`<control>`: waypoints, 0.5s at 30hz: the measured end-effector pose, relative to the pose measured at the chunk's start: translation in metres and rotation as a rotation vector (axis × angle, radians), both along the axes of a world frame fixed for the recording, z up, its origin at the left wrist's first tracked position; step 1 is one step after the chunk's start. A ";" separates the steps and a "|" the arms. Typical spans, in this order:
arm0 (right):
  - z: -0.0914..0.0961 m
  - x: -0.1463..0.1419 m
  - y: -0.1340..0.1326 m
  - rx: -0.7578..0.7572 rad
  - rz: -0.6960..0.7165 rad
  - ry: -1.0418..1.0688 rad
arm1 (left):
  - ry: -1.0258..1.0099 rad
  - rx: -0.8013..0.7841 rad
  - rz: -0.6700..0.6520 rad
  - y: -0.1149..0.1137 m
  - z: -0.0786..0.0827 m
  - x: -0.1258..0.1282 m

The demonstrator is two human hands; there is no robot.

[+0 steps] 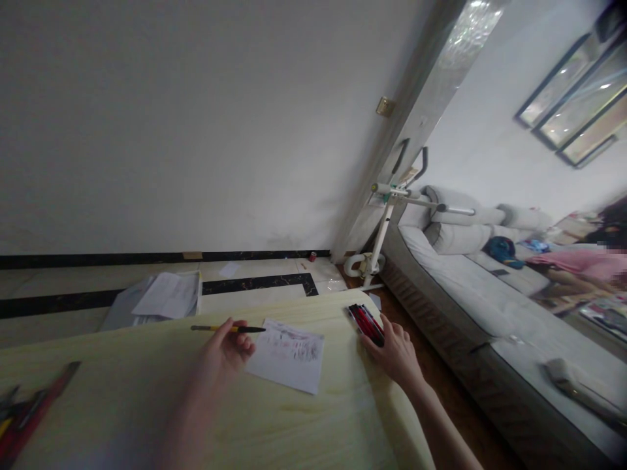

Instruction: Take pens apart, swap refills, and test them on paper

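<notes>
The left hand (pixel 223 352) is over the middle of the tabletop (pixel 147 391). Its thumb and first fingers are closed on a yellow pencil (pixel 228 328), which lies nearly level with its dark tip toward the sheet of paper (pixel 289 356). The pencil is lifted a little, and its tip is just above the sheet's far left corner; I cannot tell if it touches.

The sheet lies flat between the two hands, nearer to the far edge of the tabletop. Its upper part carries reddish and grey scribbles, and its lower part is bare.

The right hand (pixel 394 352) is at the right edge of the tabletop. Its fingers are slightly spread and rest on the near end of a bundle of red and black pens (pixel 366 323) (they may be pencils, the picture is too soft to say). The bundle lies close to the far right corner. Whether the fingers grip it or only touch it, I cannot tell.

As I judge it, the marking of the sheet is partly done: some colours are on the paper, much white is left, and only one pencil is out of the bundle.

At the near left corner lies a red strip-like tool (pixel 39 405), blurred. Beyond the far edge, loose papers (pixel 166 297) lie on the floor. On the right stands a grey sofa (pixel 470 294), where another person (pixel 582 267) is lying.
</notes>
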State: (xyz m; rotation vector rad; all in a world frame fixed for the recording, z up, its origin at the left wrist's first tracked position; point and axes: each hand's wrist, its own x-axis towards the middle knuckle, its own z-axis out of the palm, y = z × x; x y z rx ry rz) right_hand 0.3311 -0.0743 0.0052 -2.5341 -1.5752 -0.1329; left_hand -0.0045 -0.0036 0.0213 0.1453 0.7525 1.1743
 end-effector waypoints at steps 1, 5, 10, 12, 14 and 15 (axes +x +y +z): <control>0.000 -0.002 0.001 -0.013 -0.001 -0.018 | 0.007 0.000 0.002 0.000 0.001 0.000; 0.004 -0.005 0.006 -0.043 0.018 -0.039 | 0.019 -0.007 0.009 -0.001 0.004 0.001; 0.007 -0.004 0.016 -0.084 -0.015 -0.011 | 0.003 -0.023 0.005 -0.001 0.005 0.001; 0.008 -0.003 0.019 -0.094 -0.013 0.011 | 0.001 -0.017 0.000 0.000 0.004 0.001; 0.009 -0.002 0.021 -0.107 -0.002 0.044 | -0.002 -0.006 -0.005 0.000 0.002 0.000; 0.009 -0.002 0.021 -0.112 0.009 0.062 | -0.004 -0.001 -0.008 0.000 0.001 0.000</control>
